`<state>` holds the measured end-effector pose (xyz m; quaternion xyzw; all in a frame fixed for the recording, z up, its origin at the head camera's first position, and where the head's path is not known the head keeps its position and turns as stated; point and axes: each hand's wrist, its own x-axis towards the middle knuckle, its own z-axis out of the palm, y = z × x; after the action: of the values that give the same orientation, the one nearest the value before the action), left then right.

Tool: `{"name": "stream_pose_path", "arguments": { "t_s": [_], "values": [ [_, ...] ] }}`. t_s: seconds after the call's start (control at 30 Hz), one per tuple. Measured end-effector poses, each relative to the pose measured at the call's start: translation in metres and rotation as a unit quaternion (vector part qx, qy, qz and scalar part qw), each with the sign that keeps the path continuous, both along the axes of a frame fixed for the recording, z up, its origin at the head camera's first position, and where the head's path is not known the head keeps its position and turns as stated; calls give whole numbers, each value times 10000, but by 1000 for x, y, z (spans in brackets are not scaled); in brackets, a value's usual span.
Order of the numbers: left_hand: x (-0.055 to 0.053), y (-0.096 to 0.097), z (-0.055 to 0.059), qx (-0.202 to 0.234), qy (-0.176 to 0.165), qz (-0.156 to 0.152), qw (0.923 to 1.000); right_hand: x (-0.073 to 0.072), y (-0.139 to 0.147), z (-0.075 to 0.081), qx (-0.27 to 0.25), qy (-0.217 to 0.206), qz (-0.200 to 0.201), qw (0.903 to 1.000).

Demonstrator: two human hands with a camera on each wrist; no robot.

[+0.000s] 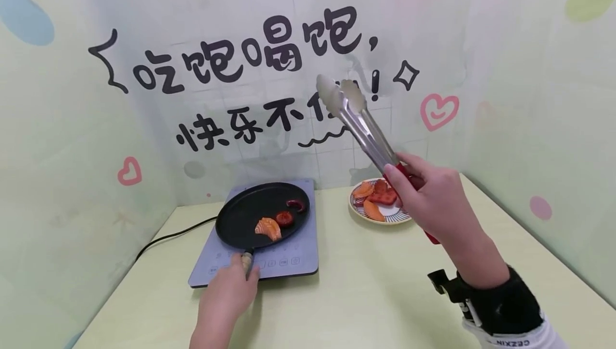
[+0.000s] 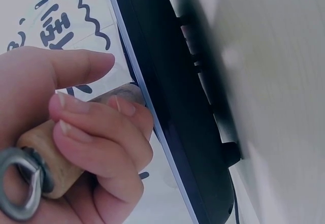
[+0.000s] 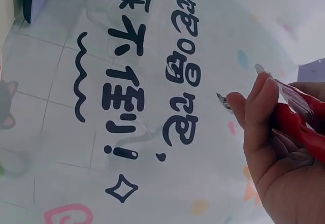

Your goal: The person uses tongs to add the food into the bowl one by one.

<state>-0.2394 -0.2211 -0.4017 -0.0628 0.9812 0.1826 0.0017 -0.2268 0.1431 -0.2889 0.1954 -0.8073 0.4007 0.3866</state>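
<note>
My left hand (image 1: 230, 289) grips the wooden handle (image 2: 53, 158) of a black frying pan (image 1: 240, 215); a metal ring hangs at the handle's end. In the pan lie a salmon piece (image 1: 268, 228), a round reddish-brown piece (image 1: 284, 218) and a dark red curved piece (image 1: 295, 206). Raised at the right, my right hand (image 1: 435, 199) holds metal tongs (image 1: 368, 132) by their red grips (image 3: 299, 130). The tongs' pale tips (image 1: 341, 95) point up and left, slightly apart, with nothing between them.
The pan sits on a flat induction cooker (image 1: 308, 253), its black cable (image 1: 178, 235) running left. Behind my right hand, a patterned plate (image 1: 385, 219) bears orange slices and reddish meat-like pieces. A printed curtain (image 1: 510, 98) encloses the pale table (image 1: 361, 295).
</note>
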Motion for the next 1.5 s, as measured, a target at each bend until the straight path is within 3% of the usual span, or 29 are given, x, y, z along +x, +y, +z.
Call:
{"name": "stream_pose_path", "arguments": {
  "t_s": [0.27,0.5,0.67,0.77,0.93,1.23,1.4,1.5],
  "values": [
    [1,0,1,-8,-31,21,10000,5,9,8,-164,-334,-60,9993],
    [1,2,4,-26,39,37,10000,3,23,14,504,-885,-404,9940],
    [1,2,4,-18,64,20,10000,-2,41,16,1070,-1282,-1026,9806],
    [1,2,3,4,43,19,10000,-4,54,17,1279,-1946,-1161,9655],
    [1,1,2,-19,-33,53,10000,-11,74,18,1573,-3218,-1095,9272],
    [2,2,2,-60,-36,44,10000,-23,106,4,2163,-4618,-574,8583],
    [1,2,3,-53,-160,83,9998,-26,115,-4,2189,-5050,-346,8342],
    [0,2,3,-64,-177,77,9998,-27,117,-6,2139,-5170,-305,8282]
  ]
}}
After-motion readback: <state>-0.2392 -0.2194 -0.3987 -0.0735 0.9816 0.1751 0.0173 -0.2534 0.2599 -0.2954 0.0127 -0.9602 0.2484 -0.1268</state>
